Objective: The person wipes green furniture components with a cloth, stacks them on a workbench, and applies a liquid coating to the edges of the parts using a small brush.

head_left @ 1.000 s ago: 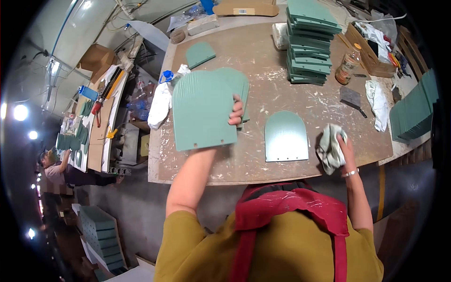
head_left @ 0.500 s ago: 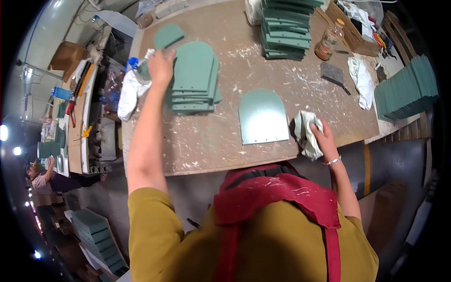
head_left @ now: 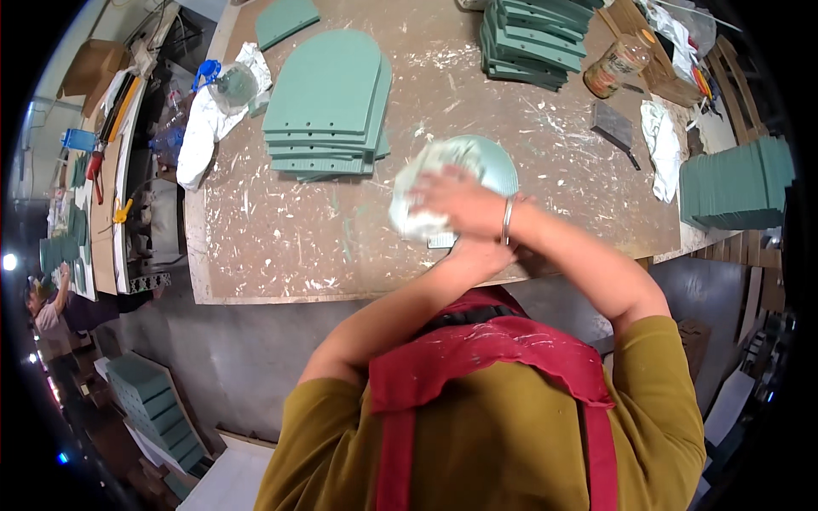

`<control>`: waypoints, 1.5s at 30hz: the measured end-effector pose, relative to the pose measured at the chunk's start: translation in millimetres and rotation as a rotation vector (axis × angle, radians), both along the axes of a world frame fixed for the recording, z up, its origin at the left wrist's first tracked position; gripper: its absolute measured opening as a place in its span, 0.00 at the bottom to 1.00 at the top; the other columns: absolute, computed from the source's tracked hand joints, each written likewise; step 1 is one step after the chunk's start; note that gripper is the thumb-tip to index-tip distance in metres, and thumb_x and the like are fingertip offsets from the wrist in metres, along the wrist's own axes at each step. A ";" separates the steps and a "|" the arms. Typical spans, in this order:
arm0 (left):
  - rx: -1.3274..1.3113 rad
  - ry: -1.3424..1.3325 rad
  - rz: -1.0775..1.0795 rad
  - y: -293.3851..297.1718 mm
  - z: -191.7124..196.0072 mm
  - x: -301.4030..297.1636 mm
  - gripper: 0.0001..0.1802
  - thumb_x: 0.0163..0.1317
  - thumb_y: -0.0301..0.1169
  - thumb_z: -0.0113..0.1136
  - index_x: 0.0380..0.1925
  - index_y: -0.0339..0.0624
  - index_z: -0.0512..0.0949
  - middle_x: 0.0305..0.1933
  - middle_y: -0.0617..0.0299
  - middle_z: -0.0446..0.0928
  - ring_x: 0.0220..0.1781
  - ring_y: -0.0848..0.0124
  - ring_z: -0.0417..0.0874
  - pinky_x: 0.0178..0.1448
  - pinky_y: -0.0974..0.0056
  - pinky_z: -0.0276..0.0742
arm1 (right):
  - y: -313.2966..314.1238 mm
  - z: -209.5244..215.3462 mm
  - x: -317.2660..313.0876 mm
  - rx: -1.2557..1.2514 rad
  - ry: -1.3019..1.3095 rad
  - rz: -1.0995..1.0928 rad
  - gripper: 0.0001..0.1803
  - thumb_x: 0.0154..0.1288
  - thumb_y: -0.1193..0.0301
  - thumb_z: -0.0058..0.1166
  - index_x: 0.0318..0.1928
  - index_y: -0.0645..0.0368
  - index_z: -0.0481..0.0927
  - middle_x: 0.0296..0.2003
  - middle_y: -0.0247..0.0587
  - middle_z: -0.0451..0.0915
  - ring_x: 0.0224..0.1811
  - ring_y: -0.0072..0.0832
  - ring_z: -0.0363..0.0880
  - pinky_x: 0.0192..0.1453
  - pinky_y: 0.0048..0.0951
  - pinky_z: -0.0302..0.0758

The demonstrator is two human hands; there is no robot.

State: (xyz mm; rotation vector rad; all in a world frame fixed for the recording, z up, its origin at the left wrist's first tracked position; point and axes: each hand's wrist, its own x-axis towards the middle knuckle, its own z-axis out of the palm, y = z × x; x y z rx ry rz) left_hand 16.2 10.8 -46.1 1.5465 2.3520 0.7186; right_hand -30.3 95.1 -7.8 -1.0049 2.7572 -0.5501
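Note:
A green round-topped panel (head_left: pixel 498 166) lies on the worktable in front of me, partly hidden by my hands and a cloth. My right hand (head_left: pixel 460 203), with a bracelet at its wrist, presses a crumpled whitish cloth (head_left: pixel 413 204) over the left part of the panel; hand and cloth are smeared by motion. Beneath the right wrist, my left hand (head_left: pixel 481 258) rests at the panel's near edge, its fingers hidden. To the left stands a stack of similar green panels (head_left: pixel 322 89) with small holes along their near edges.
A smaller green panel (head_left: pixel 285 19) lies far left, near a clear bottle with a blue cap (head_left: pixel 232 88) and a white rag (head_left: pixel 200 145). Another panel stack (head_left: pixel 532 43), a jar (head_left: pixel 615 66) and a grey block (head_left: pixel 611 125) sit far right. Green panels (head_left: pixel 737 183) stand beyond the table's right.
My left hand has come from beside the left stack to the near panel. My right hand has brought the cloth leftward from the table's front edge onto that panel.

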 end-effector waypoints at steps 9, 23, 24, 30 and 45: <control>0.051 0.183 -0.025 -6.5 27.2 -12.6 0.29 0.65 0.43 0.53 0.63 0.43 0.67 0.69 0.57 0.63 0.73 0.60 0.59 0.75 0.48 0.50 | 102.0 -17.4 33.9 -0.163 0.165 -0.711 0.22 0.65 0.69 0.51 0.60 0.54 0.71 0.66 0.41 0.67 0.70 0.44 0.60 0.71 0.48 0.54; 0.597 -1.106 0.794 -78.5 59.2 -41.0 0.33 0.71 0.37 0.49 0.69 0.33 0.53 0.66 0.44 0.64 0.68 0.59 0.65 0.69 0.55 0.63 | 55.6 -8.7 139.6 -0.464 0.109 -0.942 0.20 0.62 0.74 0.54 0.55 0.65 0.74 0.53 0.53 0.76 0.59 0.49 0.70 0.64 0.40 0.65; 0.593 -1.107 0.786 -74.4 60.9 -45.1 0.33 0.71 0.37 0.49 0.69 0.33 0.53 0.66 0.44 0.64 0.68 0.59 0.65 0.69 0.55 0.63 | 59.2 -5.4 138.3 -0.445 0.125 -0.909 0.20 0.62 0.74 0.54 0.55 0.65 0.74 0.53 0.52 0.76 0.59 0.49 0.70 0.64 0.40 0.65; 0.601 -1.503 0.741 -63.9 19.6 -54.9 0.22 0.71 0.34 0.49 0.61 0.35 0.67 0.55 0.55 0.75 0.56 0.67 0.76 0.59 0.61 0.72 | 53.5 34.3 110.8 -0.534 0.054 -0.926 0.21 0.62 0.74 0.54 0.56 0.64 0.74 0.55 0.53 0.76 0.60 0.48 0.71 0.65 0.40 0.66; 0.778 -1.528 0.759 -63.3 35.9 -41.8 0.21 0.71 0.29 0.49 0.61 0.32 0.64 0.61 0.53 0.72 0.61 0.64 0.73 0.65 0.60 0.67 | 101.0 -23.4 86.9 -0.251 0.250 -0.875 0.22 0.61 0.76 0.47 0.57 0.59 0.73 0.60 0.45 0.71 0.64 0.42 0.66 0.68 0.45 0.59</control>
